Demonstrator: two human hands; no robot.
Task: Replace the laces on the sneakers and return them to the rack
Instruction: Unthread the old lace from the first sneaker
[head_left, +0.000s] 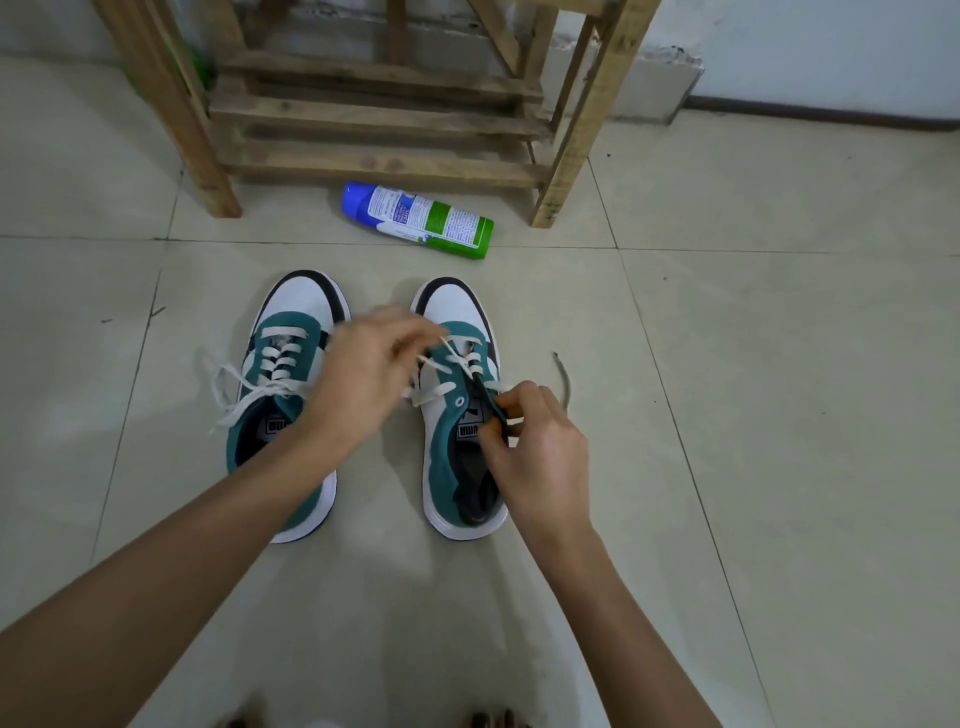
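Two green and white sneakers are standing side by side on the tiled floor (727, 364) in the middle of the frame, with their toes pointing to the top of the frame. The left sneaker (301, 301), as it is lying in the picture, is carrying a loose lace (244, 395) that is untied, and its ends are spreading over the floor on the left side.

The left hand (363, 374) is reaching across to the right sneaker (452, 304). This hand is blurred, but its thumb and fingers are closing together and pinching the white lace (434, 392) over the front eyelets. The right hand (540, 457) is lying at the right side of the same shoe, with its fingers curling and its thumb and fingertips gripping the dark tongue (483, 392). The upper eyelet near this hand is showing without lace.

A dark cord (566, 384) is lying on the floor just right of this shoe. A blue and green spray can (421, 218) is lying on its side above the sneakers. Behind it the wooden rack (384, 166) is standing at the top of the frame, well apart from the shoes.
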